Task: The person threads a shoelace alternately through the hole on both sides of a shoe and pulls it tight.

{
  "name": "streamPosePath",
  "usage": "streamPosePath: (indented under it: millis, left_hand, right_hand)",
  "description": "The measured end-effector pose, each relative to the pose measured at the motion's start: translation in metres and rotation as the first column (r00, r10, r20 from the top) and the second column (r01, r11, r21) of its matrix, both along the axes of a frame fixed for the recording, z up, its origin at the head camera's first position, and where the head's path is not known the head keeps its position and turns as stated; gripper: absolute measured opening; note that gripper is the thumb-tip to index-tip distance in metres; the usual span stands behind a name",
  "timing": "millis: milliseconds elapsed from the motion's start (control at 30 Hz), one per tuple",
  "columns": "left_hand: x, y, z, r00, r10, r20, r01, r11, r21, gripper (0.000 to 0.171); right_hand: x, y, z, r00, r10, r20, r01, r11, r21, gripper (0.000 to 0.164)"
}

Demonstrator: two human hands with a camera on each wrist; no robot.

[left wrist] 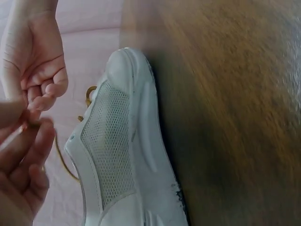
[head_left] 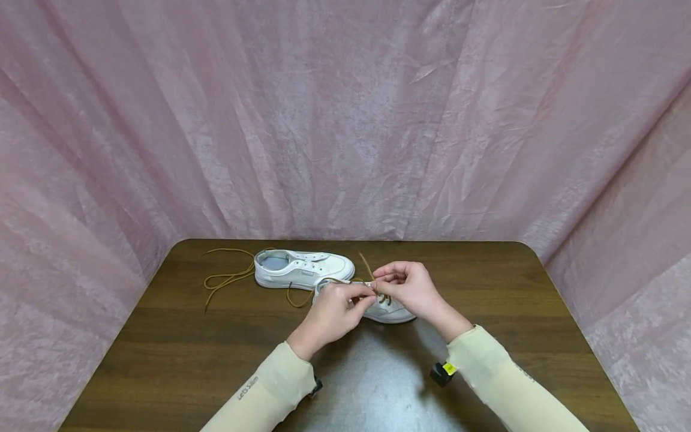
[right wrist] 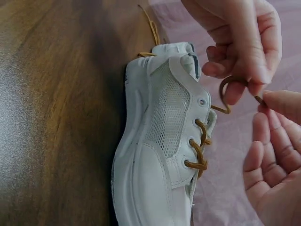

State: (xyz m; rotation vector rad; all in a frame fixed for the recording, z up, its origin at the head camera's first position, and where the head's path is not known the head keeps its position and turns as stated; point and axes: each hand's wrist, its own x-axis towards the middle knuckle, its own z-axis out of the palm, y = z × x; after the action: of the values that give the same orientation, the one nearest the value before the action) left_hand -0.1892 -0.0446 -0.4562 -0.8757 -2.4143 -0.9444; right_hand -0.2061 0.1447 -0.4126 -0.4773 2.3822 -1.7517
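A white sneaker (head_left: 391,313) with mesh sides stands on the table, its toe to the right, and a brown shoelace (right wrist: 201,165) runs through its front eyelets. Just above it, my left hand (head_left: 332,312) pinches a stretch of this lace between thumb and fingers. Fingertip to fingertip with it, my right hand (head_left: 414,291) pinches the lace too, close to the left hand's grip. Between the hands and the shoe the lace makes a small loop, seen in the right wrist view. The eyelet (right wrist: 202,102) nearest the ankle opening shows no lace through it.
A second white sneaker (head_left: 302,269) lies behind and to the left, its eyelets bare. Loose brown laces (head_left: 229,279) lie by its heel. Pink curtains (head_left: 345,120) hang behind the brown wooden table (head_left: 189,360) and along its sides.
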Motion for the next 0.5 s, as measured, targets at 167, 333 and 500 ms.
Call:
streamPosePath:
  millis: [167,333,500]
  left_hand:
    - [-0.005,-0.002,0.004,0.960,0.170,0.222,-0.218,0.952,0.213,0.029]
    - [-0.013,-0.004,0.007,0.877,0.109,0.467,-0.313,0.867,0.387,0.037]
    - [-0.016,-0.004,0.008,0.849,0.025,0.528,-0.314,0.827,0.466,0.016]
  right_hand:
    - [-0.003,-0.004,-0.010,0.994,-0.021,-0.109,0.016,0.999,-0.045,0.020]
    - [-0.006,-0.008,-0.026,0.980,0.012,-0.197,-0.004,0.999,0.039,0.015]
    - [-0.004,-0.011,-0.031,0.950,0.096,-0.297,-0.043,0.983,0.179,0.010]
